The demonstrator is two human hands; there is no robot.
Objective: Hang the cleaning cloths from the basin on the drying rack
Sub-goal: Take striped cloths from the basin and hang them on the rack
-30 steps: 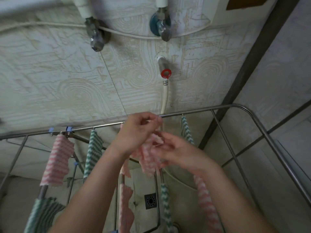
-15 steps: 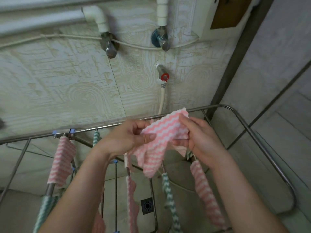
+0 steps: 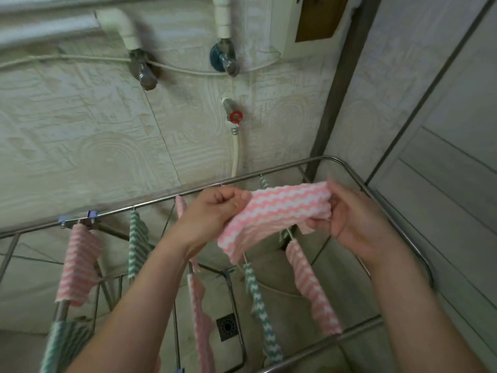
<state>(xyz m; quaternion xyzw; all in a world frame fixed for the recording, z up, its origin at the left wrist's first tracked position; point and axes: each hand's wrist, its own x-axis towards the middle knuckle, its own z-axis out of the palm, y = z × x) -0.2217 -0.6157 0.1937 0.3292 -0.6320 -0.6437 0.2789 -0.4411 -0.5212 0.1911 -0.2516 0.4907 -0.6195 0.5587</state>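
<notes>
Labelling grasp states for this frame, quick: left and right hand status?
Left hand: closed, pinching the left end of the pink-and-white zigzag cleaning cloth.
Right hand: closed, gripping the cloth's right end.

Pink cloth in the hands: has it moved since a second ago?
Yes. Measured against the red valve, the cloth has shifted right and risen to the level of the rail. It is now stretched between the left hand and the right hand.
</notes>
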